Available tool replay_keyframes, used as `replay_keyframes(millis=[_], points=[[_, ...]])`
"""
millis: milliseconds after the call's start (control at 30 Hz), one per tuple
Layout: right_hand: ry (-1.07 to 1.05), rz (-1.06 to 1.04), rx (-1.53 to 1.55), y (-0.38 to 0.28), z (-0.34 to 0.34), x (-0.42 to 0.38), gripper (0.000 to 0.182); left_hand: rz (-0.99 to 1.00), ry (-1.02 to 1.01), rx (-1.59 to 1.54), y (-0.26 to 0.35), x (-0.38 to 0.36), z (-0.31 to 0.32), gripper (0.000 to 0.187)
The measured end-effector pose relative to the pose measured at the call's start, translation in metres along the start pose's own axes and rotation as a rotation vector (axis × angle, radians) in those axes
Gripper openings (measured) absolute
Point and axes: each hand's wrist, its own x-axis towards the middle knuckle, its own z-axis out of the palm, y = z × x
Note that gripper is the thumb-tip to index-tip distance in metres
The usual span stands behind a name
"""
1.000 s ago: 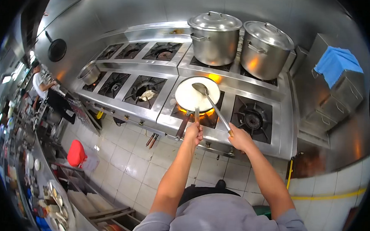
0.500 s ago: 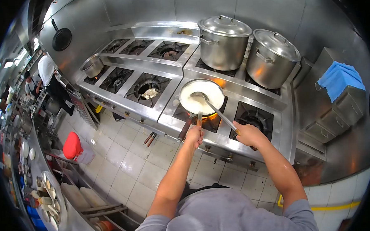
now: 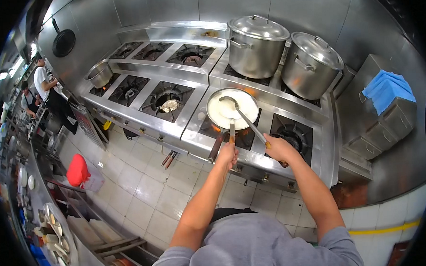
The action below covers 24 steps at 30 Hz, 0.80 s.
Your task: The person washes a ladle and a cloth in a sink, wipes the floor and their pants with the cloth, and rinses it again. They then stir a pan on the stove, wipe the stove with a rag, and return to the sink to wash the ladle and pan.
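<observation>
A round metal pan [image 3: 248, 123] holding a white, creamy mixture [image 3: 221, 111] sits over a lit front burner. My left hand [image 3: 227, 154] is wrapped round a brown-handled utensil [image 3: 232, 132] whose metal end reaches the near side of the pan. In my right hand [image 3: 280, 150] is the handle of a long metal ladle [image 3: 251, 124], its bowl in the mixture toward the pan's far side. A separate dark brown handle [image 3: 215, 147] slants out over the stove's front edge, just left of my left hand; no fingers are on it.
Two lidded stockpots [image 3: 256, 52] stand behind the pan. At the far left of the stove [image 3: 175, 128] is a small pot [image 3: 99, 75]. A blue cloth [image 3: 389, 89] drapes over cabinets at right. Two people [image 3: 52, 90] work at far left, near a red-covered bin [image 3: 77, 170].
The ladle's bowl has moved slightly up and away within the pan. My right hand has shifted a little left. The view has turned slightly, and the person in white has changed posture.
</observation>
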Motion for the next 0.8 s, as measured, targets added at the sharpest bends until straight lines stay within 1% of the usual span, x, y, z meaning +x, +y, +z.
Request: replay_keyframes(millis=[33, 100, 233, 300, 400, 500, 633, 733, 800], points=[[-0.006, 0.005, -0.003, 0.001, -0.002, -0.005, 0.066, -0.006, -0.001, -0.005, 0.000, 0.001, -0.001, 0.007], [-0.073, 0.031, 0.106, -0.008, -0.020, -0.024, 0.067, -0.057, 0.001, -0.054, 0.005, -0.001, 0.000, 0.005], [-0.080, 0.039, 0.141, -0.018, -0.038, -0.062, 0.069, -0.018, 0.008, -0.092, 0.008, -0.012, 0.004, 0.009], [-0.093, 0.056, 0.127, -0.020, -0.042, -0.080, 0.070, -0.043, 0.072, -0.099, 0.009, -0.010, 0.005, 0.009], [-0.116, 0.065, 0.170, -0.016, -0.047, -0.098, 0.069, -0.057, 0.045, -0.134, 0.008, 0.000, -0.001, 0.007], [-0.116, 0.073, 0.142, -0.011, -0.046, -0.089, 0.069, -0.039, -0.001, -0.144, 0.004, 0.003, -0.001, 0.006], [-0.107, 0.102, 0.119, 0.001, -0.034, -0.057, 0.069, -0.021, 0.031, -0.090, 0.001, 0.006, 0.000, 0.003], [-0.076, 0.104, 0.118, 0.011, -0.020, -0.030, 0.071, -0.020, 0.009, -0.110, 0.001, 0.005, 0.000, 0.004], [0.003, 0.080, 0.083, 0.014, -0.012, -0.014, 0.070, -0.019, 0.055, -0.108, 0.000, 0.003, 0.002, 0.003]])
